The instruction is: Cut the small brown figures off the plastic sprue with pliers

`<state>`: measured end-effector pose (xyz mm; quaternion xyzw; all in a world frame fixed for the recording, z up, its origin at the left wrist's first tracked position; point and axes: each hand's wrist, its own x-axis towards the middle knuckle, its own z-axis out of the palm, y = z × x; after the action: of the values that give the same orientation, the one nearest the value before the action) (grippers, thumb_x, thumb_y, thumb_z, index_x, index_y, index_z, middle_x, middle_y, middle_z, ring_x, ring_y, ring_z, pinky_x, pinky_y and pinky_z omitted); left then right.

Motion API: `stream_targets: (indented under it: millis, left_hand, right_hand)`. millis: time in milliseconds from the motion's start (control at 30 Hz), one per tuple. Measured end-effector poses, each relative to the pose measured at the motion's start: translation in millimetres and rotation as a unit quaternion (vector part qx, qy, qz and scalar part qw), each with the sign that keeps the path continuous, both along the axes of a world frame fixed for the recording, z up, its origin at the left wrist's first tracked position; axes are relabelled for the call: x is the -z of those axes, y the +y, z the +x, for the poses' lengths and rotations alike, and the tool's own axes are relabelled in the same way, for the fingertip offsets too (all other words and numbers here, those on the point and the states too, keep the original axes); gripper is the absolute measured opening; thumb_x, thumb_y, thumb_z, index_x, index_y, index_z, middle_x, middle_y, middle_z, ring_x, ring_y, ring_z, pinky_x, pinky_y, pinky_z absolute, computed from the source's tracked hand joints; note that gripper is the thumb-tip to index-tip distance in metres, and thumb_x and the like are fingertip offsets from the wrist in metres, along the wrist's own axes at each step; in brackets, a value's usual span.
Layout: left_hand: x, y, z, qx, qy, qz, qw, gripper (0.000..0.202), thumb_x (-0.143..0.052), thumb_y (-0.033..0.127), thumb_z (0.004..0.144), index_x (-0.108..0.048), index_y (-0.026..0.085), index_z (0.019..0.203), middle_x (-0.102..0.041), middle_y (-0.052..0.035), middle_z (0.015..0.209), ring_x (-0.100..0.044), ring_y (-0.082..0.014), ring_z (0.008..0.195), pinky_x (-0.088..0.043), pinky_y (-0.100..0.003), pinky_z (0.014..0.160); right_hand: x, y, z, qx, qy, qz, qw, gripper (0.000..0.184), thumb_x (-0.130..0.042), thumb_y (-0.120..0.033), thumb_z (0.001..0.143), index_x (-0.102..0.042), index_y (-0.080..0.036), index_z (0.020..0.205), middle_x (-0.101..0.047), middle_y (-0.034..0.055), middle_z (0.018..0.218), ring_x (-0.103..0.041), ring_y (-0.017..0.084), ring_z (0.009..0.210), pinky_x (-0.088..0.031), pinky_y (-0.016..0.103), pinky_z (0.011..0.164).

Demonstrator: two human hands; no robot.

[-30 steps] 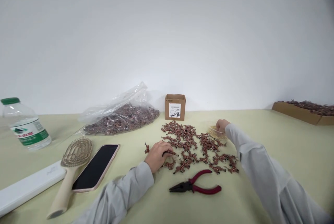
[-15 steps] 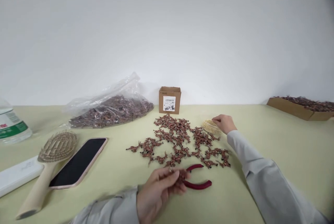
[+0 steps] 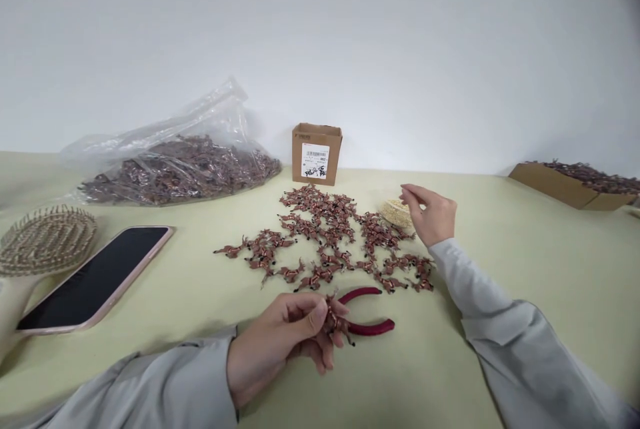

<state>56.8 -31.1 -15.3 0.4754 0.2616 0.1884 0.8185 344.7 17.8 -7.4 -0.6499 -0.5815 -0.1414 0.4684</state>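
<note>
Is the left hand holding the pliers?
No, the left hand pinches a small brown figure, while the red-handled pliers lie just past it.

Left sleeve (image 3: 150, 379) and right sleeve (image 3: 520, 349) pale grey, long, loosely cut; cuffs worn at wrists; left hand (image 3: 275, 349) and right hand (image 3: 433, 215) left uncovered.

A smartphone (image 3: 95, 279) lies just beside a paddle hairbrush (image 3: 47, 241).
</note>
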Motion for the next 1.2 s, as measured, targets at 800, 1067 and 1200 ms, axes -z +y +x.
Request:
stream_targets:
  millis: [800,1067,1200]
  left_hand:
    - [-3.2,1,3,-0.084,-0.02,-0.007,0.996,0.01,-0.068,0.023,0.065,-0.065,0.014,0.068,-0.066,-0.0076,0.08,-0.06,-0.0175,0.078,-0.045,-0.023,0.062]
    - [21.1,10,1,-0.029,-0.085,-0.023,0.996,0.02,-0.078,0.023,0.046,-0.063,0.015,0.056,-0.069,-0.0069,0.077,-0.064,-0.0202,0.064,-0.048,-0.026,0.05]
    - [9.4,7,2,-0.069,-0.026,-0.012,0.997,0.019,-0.07,0.03,0.061,-0.064,0.013,0.07,-0.068,-0.007,0.076,-0.064,-0.0161,0.057,-0.046,-0.02,0.043]
  right_hand:
    - [11.0,-71,-114,-0.374,0.402,-0.203,0.811,0.015,-0.05,-0.031,0.08,-0.049,-0.016,0.078,-0.065,0.0052,0.076,-0.062,0.014,0.069,-0.051,0.028,0.062]
    - [10.6,-72,-118,-0.33,0.341,-0.209,0.855,0.012,-0.057,-0.027,0.073,-0.062,-0.016,0.072,-0.063,0.0034,0.07,-0.058,0.013,0.064,-0.048,0.024,0.059]
    - [9.2,-73,-118,-0.335,0.324,-0.202,0.861,0.014,-0.052,-0.026,0.076,-0.062,-0.016,0.075,-0.062,0.0035,0.069,-0.059,0.014,0.062,-0.048,0.024,0.059]
